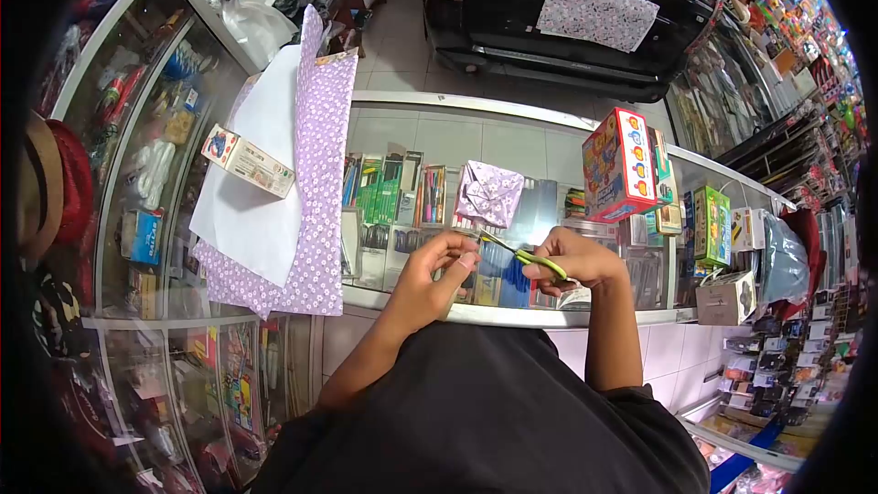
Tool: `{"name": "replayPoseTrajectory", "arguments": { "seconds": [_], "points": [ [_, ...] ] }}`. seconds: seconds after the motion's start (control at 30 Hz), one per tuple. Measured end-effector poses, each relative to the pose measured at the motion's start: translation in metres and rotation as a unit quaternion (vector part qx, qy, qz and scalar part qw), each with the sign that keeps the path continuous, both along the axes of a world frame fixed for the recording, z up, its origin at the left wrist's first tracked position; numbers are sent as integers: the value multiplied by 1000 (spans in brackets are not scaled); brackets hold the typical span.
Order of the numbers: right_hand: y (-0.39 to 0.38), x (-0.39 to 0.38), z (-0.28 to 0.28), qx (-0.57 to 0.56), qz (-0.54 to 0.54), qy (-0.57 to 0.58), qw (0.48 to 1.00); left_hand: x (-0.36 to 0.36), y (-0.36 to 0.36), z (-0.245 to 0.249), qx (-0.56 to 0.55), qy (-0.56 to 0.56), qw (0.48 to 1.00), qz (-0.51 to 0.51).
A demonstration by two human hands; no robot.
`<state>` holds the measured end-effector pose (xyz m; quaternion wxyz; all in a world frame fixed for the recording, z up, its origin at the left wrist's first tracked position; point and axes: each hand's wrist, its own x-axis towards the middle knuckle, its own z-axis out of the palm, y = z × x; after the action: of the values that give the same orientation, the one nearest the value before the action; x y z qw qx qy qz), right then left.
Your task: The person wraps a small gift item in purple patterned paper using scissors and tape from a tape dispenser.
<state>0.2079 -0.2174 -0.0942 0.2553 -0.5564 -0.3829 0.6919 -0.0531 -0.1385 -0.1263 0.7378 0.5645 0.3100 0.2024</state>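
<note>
My right hand (576,261) grips a pair of scissors (538,262) with green handles, its blades pointing left toward my other hand. The fingers of my left hand (433,276) are pinched together close to the blade tips. Whatever they hold is too small to make out. Just beyond both hands, a small parcel (491,194) in purple flowered paper lies on the glass counter.
Left of the counter's middle lie sheets of purple flowered wrapping paper (322,155) and a white sheet (265,128), with a small box (249,162) on top. A red box (622,165) stands at right. Behind the counter is a black car (576,27).
</note>
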Motion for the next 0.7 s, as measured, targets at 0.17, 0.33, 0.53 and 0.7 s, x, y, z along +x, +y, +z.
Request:
{"name": "replayPoseTrajectory", "arguments": {
  "seconds": [0.17,0.33,0.53,0.7],
  "points": [
    [6,-1,-5,9,-7,16,1000,0,-1,-2,-13,-2,1000,-3],
    [11,-2,-4,-8,-1,-26,1000,1,-1,-1,-15,-8,1000,-9],
    [15,-7,0,6,-16,-45,999,1,-1,-1,-20,-9,1000,-5],
    [16,-3,0,54,3,-58,997,1,-2,-2,-16,-7,1000,-9]
  ]
}}
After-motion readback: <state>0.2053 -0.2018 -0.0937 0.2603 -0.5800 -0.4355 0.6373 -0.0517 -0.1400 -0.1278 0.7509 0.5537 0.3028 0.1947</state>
